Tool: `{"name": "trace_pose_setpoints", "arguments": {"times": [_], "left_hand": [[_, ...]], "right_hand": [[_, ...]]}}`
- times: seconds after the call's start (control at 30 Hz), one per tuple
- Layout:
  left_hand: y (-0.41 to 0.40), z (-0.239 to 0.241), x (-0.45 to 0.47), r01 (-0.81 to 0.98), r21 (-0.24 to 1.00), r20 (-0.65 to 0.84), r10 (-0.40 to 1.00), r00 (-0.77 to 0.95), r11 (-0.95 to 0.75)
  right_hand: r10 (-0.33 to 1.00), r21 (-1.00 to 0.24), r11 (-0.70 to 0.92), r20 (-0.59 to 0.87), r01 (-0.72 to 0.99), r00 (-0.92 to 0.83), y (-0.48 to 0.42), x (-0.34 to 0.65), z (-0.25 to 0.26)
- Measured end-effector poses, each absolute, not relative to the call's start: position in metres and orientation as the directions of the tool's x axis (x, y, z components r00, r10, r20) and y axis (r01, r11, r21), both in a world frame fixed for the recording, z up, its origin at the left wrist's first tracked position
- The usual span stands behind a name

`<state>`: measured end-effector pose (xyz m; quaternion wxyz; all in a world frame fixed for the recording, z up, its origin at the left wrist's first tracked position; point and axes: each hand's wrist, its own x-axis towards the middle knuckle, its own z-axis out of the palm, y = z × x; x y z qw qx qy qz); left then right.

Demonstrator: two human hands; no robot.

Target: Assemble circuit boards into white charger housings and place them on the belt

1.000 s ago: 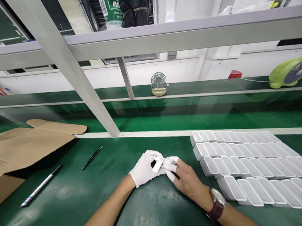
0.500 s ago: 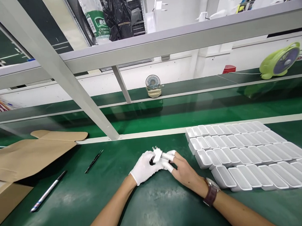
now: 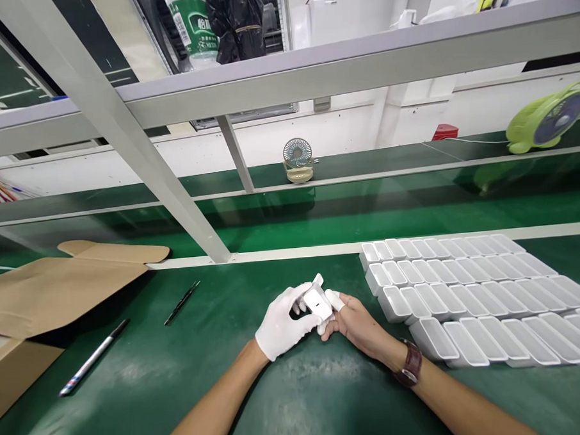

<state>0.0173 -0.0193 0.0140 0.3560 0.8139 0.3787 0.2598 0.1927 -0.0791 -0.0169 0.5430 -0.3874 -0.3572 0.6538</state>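
Note:
My left hand (image 3: 282,323), in a white glove, and my right hand (image 3: 355,323), bare with white finger cots and a wristwatch, meet over the green mat. Together they grip a small white plug adapter (image 3: 316,300), tilted with one flat face toward me. Both hands are closed round it. To the right of my right hand lie rows of white plastic trays (image 3: 471,293), each with several empty pockets.
An open cardboard box (image 3: 48,298) sits at the left. A pen (image 3: 94,357) and black tweezers (image 3: 181,303) lie on the green mat between box and hands. A slanted metal frame post (image 3: 138,153) rises ahead; a small fan (image 3: 298,159) and a green fan (image 3: 548,116) stand beyond.
The white adapter has been turned in my hands, so its flat face shows instead of its prongs. My hands have stayed together in the same spot.

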Motion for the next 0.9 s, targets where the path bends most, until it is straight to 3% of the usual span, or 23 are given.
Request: {"name": "trace_pose_setpoints", "arguments": {"times": [0.27, 0.37, 0.4, 0.47, 0.57, 0.73, 0.8, 0.9], "left_hand": [[-0.006, 0.019, 0.01, 0.43, 0.804, 0.054, 0.77, 0.635, -0.411], [0.0, 0.02, 0.006, 0.455, 0.769, 0.036, 0.741, 0.67, -0.449], [0.001, 0.02, 0.005, 0.454, 0.766, 0.038, 0.737, 0.675, -0.455], [0.002, 0.019, 0.004, 0.435, 0.799, 0.026, 0.747, 0.664, -0.415], [0.002, 0.019, 0.004, 0.405, 0.854, -0.001, 0.777, 0.629, -0.326], [0.003, 0.02, 0.006, 0.394, 0.899, -0.079, 0.816, 0.573, -0.189], [0.002, 0.017, 0.005, 0.381, 0.911, -0.097, 0.818, 0.566, -0.156], [0.003, 0.011, 0.006, 0.39, 0.91, -0.089, 0.852, 0.516, -0.141]], "right_hand": [[1.0, -0.984, 0.009, 0.007, -0.181, 0.013, -0.08, 0.197, -0.017], [0.981, -0.977, 0.19, 0.192, 0.097, 0.009, -0.085, 0.198, -0.016], [0.96, -0.928, 0.277, 0.28, 0.249, -0.025, -0.087, 0.198, -0.014], [0.885, -0.715, 0.432, 0.453, 0.549, -0.106, -0.092, 0.197, -0.008], [0.756, -0.38, 0.551, 0.605, 0.743, -0.251, -0.099, 0.192, 0.005], [0.463, -0.054, 0.833, 0.614, 0.551, -0.639, -0.114, 0.181, 0.01], [0.389, -0.006, 0.882, 0.573, 0.472, -0.721, -0.119, 0.179, -0.002], [0.4, -0.011, 0.883, 0.544, 0.47, -0.738, -0.122, 0.179, -0.025]]}}
